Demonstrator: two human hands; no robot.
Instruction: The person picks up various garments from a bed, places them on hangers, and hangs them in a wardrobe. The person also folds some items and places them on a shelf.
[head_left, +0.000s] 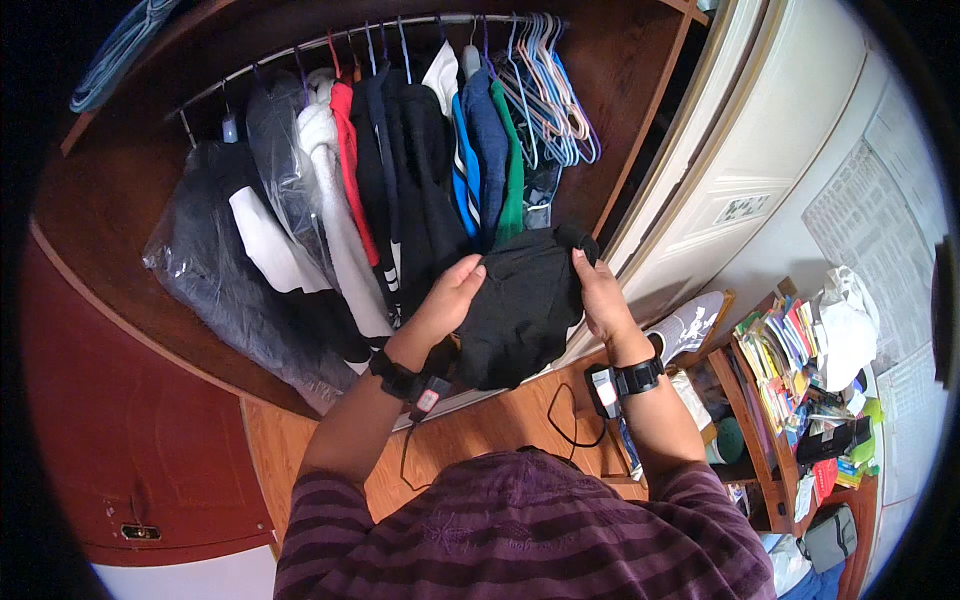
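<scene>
A black cloth garment (521, 307) is stretched between my two hands in front of the open wardrobe. My left hand (450, 296) pinches its left upper edge, thumb on top. At the right, my right hand (600, 292) grips its bunched upper corner. The garment's exact kind cannot be told. Behind it, clothes hang from a metal rail (300, 46): a green garment (511, 161), a denim-blue one (480, 150), a red one (351, 165) and a dark coat in clear plastic (225, 285). Several empty hangers (547, 97) crowd the rail's right end.
A white sliding door (720, 157) borders the wardrobe's right side. Further right stands a wooden shelf (761, 450) with books (776, 352) and a white bag (847, 315). A dark red door panel (135, 420) is at the left. Cables from both wrist straps hang above the wooden floor (480, 431).
</scene>
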